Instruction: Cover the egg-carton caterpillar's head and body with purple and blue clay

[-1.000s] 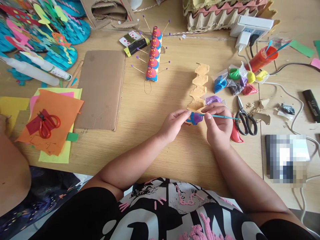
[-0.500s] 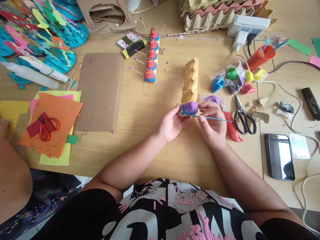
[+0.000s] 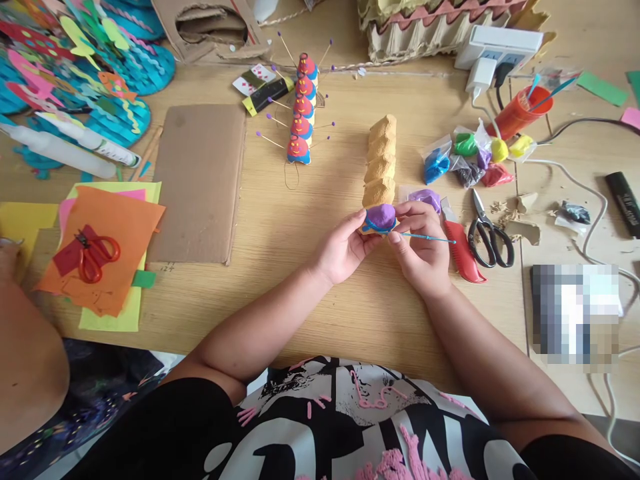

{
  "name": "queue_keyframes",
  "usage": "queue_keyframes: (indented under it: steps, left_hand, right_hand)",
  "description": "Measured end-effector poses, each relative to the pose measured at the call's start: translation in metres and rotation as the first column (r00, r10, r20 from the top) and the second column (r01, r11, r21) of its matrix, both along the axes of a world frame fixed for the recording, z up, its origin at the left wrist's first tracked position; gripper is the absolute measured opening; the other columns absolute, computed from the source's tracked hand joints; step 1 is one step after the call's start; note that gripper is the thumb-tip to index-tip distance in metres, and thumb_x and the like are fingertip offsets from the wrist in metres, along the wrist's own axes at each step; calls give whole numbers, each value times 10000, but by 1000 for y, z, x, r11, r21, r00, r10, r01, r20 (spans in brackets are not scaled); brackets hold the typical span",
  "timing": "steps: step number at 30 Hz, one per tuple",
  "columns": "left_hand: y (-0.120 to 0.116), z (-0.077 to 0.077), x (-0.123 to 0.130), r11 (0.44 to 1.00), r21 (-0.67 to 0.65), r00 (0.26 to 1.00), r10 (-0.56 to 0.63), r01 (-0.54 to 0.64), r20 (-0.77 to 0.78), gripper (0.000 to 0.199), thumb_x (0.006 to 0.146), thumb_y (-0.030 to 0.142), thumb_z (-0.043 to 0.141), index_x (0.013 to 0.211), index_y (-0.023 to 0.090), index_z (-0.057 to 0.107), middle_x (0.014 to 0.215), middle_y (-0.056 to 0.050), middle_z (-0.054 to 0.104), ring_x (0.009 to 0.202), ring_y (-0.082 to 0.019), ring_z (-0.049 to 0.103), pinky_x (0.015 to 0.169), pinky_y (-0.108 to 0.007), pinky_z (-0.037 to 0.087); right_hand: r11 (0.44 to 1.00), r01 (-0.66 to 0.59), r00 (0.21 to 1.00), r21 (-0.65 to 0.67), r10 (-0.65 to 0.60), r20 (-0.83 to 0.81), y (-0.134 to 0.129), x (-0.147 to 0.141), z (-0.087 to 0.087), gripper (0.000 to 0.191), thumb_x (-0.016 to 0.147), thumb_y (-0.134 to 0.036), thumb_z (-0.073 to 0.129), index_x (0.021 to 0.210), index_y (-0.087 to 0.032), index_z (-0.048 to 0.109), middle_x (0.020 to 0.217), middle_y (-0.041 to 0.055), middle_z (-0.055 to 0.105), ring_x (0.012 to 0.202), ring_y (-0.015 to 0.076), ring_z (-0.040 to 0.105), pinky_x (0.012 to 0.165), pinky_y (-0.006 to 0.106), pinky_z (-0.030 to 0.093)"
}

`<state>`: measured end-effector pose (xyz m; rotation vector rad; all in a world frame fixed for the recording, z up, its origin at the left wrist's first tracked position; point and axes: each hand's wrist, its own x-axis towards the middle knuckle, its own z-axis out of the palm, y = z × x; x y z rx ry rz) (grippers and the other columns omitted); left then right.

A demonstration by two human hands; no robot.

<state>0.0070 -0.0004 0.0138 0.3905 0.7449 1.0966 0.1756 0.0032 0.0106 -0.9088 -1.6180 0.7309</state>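
Head view: clock directions are read from the purple dome (image 3: pixel 381 217), a smooth, rounded lump of what looks like clay.
Carton strip: a ridged yellowish strip (image 3: pixel 381 160) of rough, pulpy bumps runs from the dome toward 12 o'clock; the dome caps its nearest bump, and a blue band (image 3: pixel 369 223) curves round the dome's base.
Left hand: at 8 o'clock, the left hand (image 3: pixel 341 248) grips the strip's near end, thumb on its edge and fingers curled beneath.
Right hand: at 4 o'clock, the right hand (image 3: pixel 424 250) pinches a thin blue tool (image 3: pixel 430 237) between thumb and fingers; the ribbed shaft points just past 3 o'clock.
Painted row: at 11 o'clock, a red-and-blue bumpy row (image 3: pixel 302 110) with smiling faces and thin, purple-tipped sticks.
Clay packets: at 2 o'clock, soft coloured lumps in crinkled clear plastic (image 3: pixel 437 165).
Cutting tools: at 3 o'clock, black-handled scissors (image 3: pixel 492 241); nearer, a red cutter (image 3: pixel 465 255).
Cardboard: between 9 and 10 o'clock, a flat brown rectangle (image 3: pixel 197 180).
Egg trays: at 1 o'clock, stacked, ridged pulp (image 3: pixel 425 41).
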Motion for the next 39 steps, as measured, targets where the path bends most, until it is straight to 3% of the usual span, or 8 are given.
queue_keyframes:
  steps: [7,15,19,31,39]
  left_hand:
    - [0,-3,-1,1000,-7,1000,6,-7,-28,256,927,448,761,1040,219,786,1083,-44,781,994,-161,719,870,-276,589]
    - [0,4,0,997,-70,991,27,-17,133,160,980,305,712,1016,176,800,992,-30,792,863,-100,717,780,-197,578]
    - [-1,7,1,990,-139,989,53,-33,141,153,997,265,682,1019,163,793,956,-33,795,820,-99,724,773,-194,571]
    - [-1,9,1,988,-154,986,58,-34,158,171,1016,244,650,1009,148,792,932,-34,793,789,-93,725,748,-185,575]
    - [0,14,0,985,-169,986,62,-36,154,223,1046,235,594,971,144,784,949,-45,808,812,-101,749,751,-184,593]
  right_hand:
    - [1000,27,999,15,-27,17,2,1,-4,158,929,-416,786,919,-280,708,1134,70,720,1114,274,700,1092,585,558]
    - [999,22,1000,28,-21,-21,4,2,-8,84,940,-330,782,934,-277,718,1106,48,740,1084,254,712,1115,558,535]
    - [1000,20,999,2,-20,-32,4,2,-8,108,942,-358,787,931,-275,718,1106,44,743,1089,256,711,1107,556,547]
    - [999,10,997,-36,-13,-81,7,2,-9,174,888,-395,854,909,-281,724,1084,49,743,1055,256,709,1090,537,557]
    - [983,-82,983,-163,52,-178,3,2,-2,168,930,-414,798,904,-273,710,1165,51,726,1163,258,697,1100,534,559]
